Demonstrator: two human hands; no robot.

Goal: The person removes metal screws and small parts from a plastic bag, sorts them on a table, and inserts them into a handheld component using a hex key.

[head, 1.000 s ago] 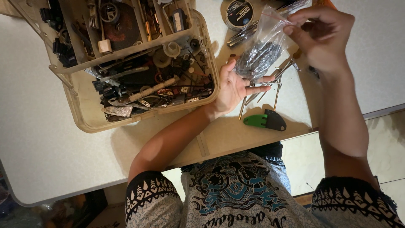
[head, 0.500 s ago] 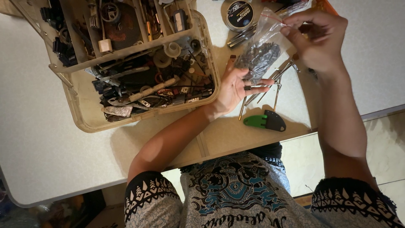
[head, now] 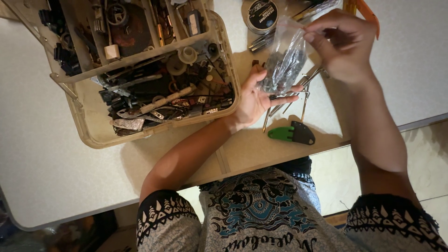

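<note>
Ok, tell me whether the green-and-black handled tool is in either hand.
No: the green-and-black handled tool lies on the table, apart from both hands.

Clear plastic bag (head: 285,65), small, creased, dark small parts inside; held up over the table (head: 410,70), top edge pinched by right hand (head: 343,44), bottom resting on open left hand (head: 255,95)

Round tin (head: 261,15) on table just beyond the bag, near top edge of view: dark circular label with pale print, metal rim

No signs or screens in view
</note>
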